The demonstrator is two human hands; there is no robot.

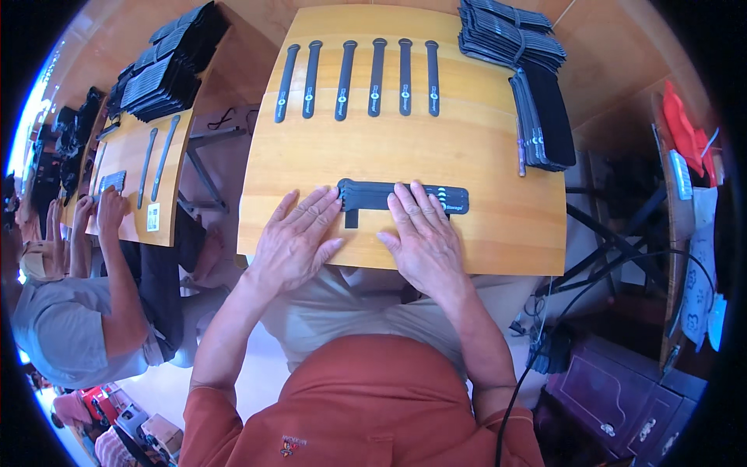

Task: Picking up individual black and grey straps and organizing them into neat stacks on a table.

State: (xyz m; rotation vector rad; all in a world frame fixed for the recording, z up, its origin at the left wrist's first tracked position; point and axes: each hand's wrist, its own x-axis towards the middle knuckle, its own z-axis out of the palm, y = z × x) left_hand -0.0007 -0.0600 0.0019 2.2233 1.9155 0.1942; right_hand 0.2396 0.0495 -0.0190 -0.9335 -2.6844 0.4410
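Note:
A small stack of dark straps (368, 196) with white markings lies crosswise near the table's front edge. Two short black strips stick out from beneath it; the left one (352, 219) shows most clearly. My left hand (294, 240) rests with its fingers stretched out and their tips at the stack's left end. Flat on the middle and right part of the stack lies my right hand (428, 233), fingers extended, covering some of the markings. Neither hand grips anything. Farther back, several single straps (377, 78) with slotted ends are laid out side by side in a row.
Banded bundles of dark straps (510, 35) sit at the table's far right corner, with a thick black stack (548, 117) in front. A thin purple stick (521, 152) lies beside that stack. On the left, a person (78, 319) works at another table (167, 210) holding similar straps.

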